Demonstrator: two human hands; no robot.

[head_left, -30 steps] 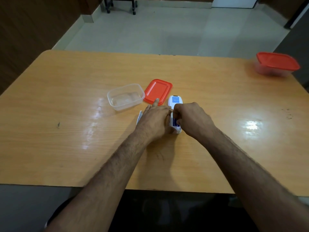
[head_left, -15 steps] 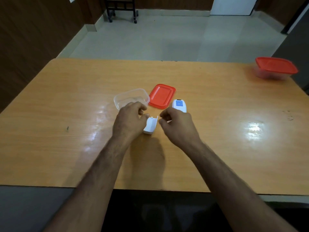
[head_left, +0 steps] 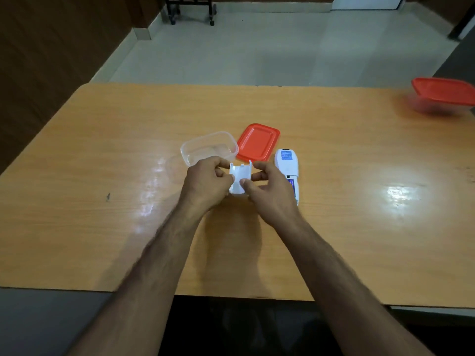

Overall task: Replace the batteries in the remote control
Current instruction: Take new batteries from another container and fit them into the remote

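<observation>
Both hands (head_left: 205, 183) (head_left: 270, 187) pinch battery cover (head_left: 239, 179).

The remote control (head_left: 287, 165) is white and lies face down on the table (head_left: 102, 150), its long axis running away from the person, a blue label near its far end. Its battery bay at the near end is uncovered, with something dark purple showing inside. The white battery cover (head_left: 239, 179), with small tabs at its far edge, is held inner side up just left of the remote.
</observation>
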